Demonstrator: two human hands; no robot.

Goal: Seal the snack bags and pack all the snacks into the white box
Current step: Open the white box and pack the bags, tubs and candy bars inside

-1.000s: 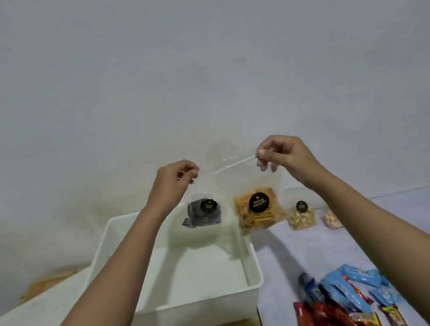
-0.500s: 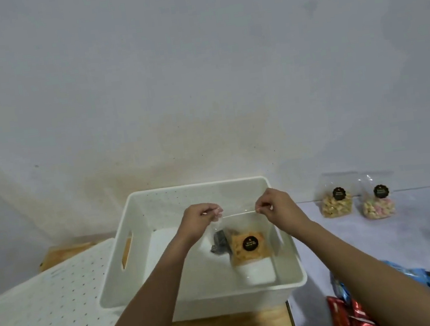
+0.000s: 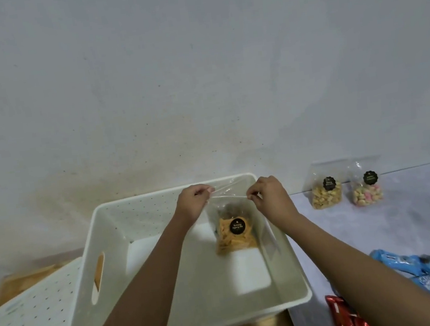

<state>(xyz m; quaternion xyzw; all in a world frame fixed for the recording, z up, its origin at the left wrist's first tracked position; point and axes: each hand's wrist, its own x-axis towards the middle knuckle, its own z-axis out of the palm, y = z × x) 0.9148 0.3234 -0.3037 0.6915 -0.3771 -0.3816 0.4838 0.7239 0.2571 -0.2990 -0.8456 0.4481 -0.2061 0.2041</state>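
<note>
The chip bag [image 3: 235,237] is inside the box [image 3: 111,256]; right of it stand a second bag [image 3: 326,194] and a third bag [image 3: 367,190].

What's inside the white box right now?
A clear bag of orange chips, pinched at its top by the left hand and right hand. Behind it shows a dark snack bag, mostly covered. Forearms hide part of the white box floor.

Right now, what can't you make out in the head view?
All head view:
- Chip bag seal: the strip is too thin to judge; left hand and right hand pinch its ends.
- Dark bag in the white box: mostly hidden behind the chip bag.
- Red wrappers, blue wrappers: cut off by frame edges and partly covered by the right forearm.
- Labels on the two far bags: too small to read.
</note>
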